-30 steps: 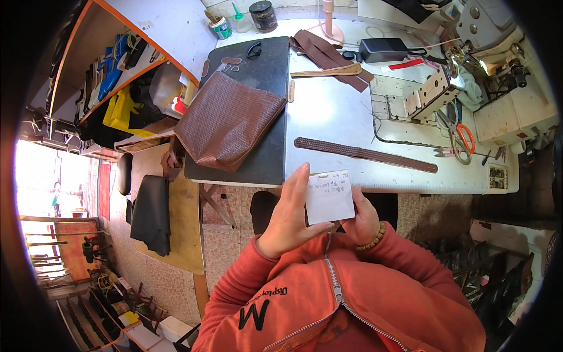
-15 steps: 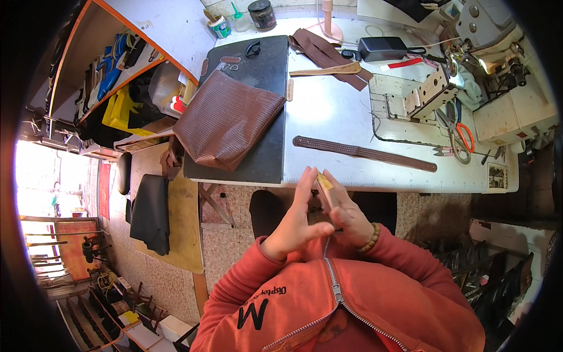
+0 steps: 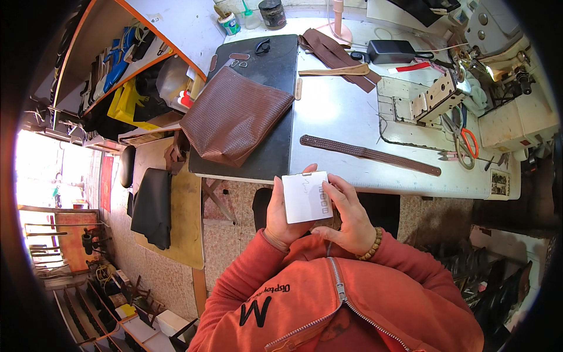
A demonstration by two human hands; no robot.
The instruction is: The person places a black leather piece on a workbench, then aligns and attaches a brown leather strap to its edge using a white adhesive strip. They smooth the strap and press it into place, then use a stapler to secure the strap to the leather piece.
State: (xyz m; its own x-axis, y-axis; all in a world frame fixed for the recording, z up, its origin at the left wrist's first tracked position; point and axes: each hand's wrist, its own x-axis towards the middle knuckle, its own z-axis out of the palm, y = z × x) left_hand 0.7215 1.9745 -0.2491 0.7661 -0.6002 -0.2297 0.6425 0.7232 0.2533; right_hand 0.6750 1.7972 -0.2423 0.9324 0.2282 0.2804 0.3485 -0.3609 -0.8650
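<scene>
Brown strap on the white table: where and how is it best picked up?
Probably at the middle of the brown strap, pinched across its narrow width from the near side, lower in the picture. Its long, thin shape suggests a middle hold would balance it. The near edge is uncovered, but lying flat on the white table, it may need lifting first.

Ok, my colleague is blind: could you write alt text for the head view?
A person's left hand holds a small white pad, the right hand at its edge. Beyond, a brown bag and narrow strap lie on a worktable.
</scene>
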